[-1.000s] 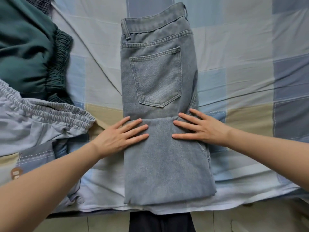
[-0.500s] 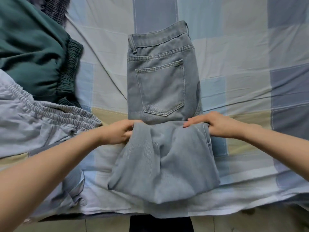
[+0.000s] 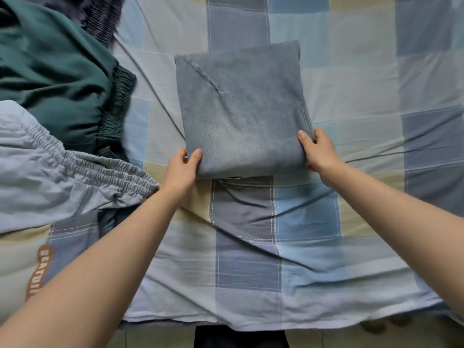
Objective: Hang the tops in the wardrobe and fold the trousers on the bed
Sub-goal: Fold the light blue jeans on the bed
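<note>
The grey-blue jeans (image 3: 241, 109) lie folded into a compact square on the checked bed sheet (image 3: 313, 234). My left hand (image 3: 182, 169) grips the near left corner of the fold, thumb on top. My right hand (image 3: 317, 151) grips the near right corner the same way. The waistband and back pocket are hidden under the folded-over legs.
Dark green trousers (image 3: 55, 79) with an elastic waist lie at the left. Pale grey trousers (image 3: 50, 177) with an elastic waist lie below them at the near left. A dark ribbed garment (image 3: 100, 16) pokes in at the top left. Floor tiles (image 3: 376, 337) show past the bed's near edge.
Both hands lifted the folded leg part and turned it over away from me onto the waist part. The jeans went from a long strip to a square bundle, and both hands still hold its near corners.
</note>
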A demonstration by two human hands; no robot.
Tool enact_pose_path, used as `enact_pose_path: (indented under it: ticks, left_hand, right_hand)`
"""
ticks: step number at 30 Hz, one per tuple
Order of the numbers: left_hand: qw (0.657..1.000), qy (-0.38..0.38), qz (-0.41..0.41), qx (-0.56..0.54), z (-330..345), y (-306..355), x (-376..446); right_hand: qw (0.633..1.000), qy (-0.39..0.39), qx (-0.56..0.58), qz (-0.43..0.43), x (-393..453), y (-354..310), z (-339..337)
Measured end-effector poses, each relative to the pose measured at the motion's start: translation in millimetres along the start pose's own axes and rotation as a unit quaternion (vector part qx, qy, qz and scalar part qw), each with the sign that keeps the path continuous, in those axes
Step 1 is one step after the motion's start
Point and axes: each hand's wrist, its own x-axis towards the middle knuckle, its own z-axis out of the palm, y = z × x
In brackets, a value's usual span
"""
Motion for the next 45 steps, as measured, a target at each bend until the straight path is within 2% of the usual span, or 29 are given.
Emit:
enact_pose_path:
  ticks: [5,7,10,13,15,18,20,24,28,31,34,41,45]
  left_hand:
    - [0.999,0.018,0.039,0.002,-1.2,-1.1,-15.9]
    - [0.999,0.0,0.045,0.0,-2.6,-9.5,-30.4]
    - [0.999,-0.036,0.026,0.006,-2.7,-40.4,-59.7]
    - [0.998,-0.051,-0.037,-0.001,1.1,-73.9,-75.8]
    - [0.997,-0.051,-0.062,0.0,1.4,-77.1,-76.7]
    - [0.999,-0.033,-0.031,0.03,-0.3,-62.6,-65.5]
    - [1.0,-0.016,-0.025,0.006,-3.1,-45.3,-54.2]
    - [0.994,-0.034,-0.083,-0.059,4.7,-23.1,-31.8]
    - [0.991,-0.002,-0.099,-0.085,15.3,-8.3,-44.0]
    - [0.996,0.066,-0.059,-0.034,15.0,4.2,-76.7]
    - [0.996,0.091,-0.022,-0.01,3.6,18.0,-120.9]
    - [0.996,0.056,0.069,0.019,-45.2,77.8,-240.6]
    - [0.988,0.013,0.153,0.009,-71.1,120.8,-308.4]
  right_hand:
    - [0.997,0.041,0.027,-0.057,-18.9,14.4,-9.5]
    - [0.996,0.049,0.061,-0.047,-38.9,30.4,-10.9]
    - [0.997,0.051,0.057,-0.001,-73.1,70.3,-12.9]
    - [0.998,0.041,0.033,0.039,-92.0,95.1,-15.5]
    - [0.996,0.019,0.05,0.066,-88.2,92.3,-16.4]
    - [0.988,-0.007,0.12,0.1,-72.4,69.4,-18.8]
    - [0.992,-0.025,0.099,0.069,-62.3,50.4,-17.0]
    - [0.996,-0.046,0.05,0.061,-45.9,28.9,-1.2]
    - [0.997,0.006,-0.052,0.056,-51.5,22.1,1.1]
    - [0.994,0.048,-0.089,0.036,-84.7,8.6,-5.2]
    - [0.988,0.107,-0.106,0.027,-136.7,-0.9,-12.0]
    - [0.983,0.179,-0.031,-0.001,-295.3,-37.0,-62.3]
    - [0.968,0.252,0.005,-0.008,-380.0,-56.4,-91.1]
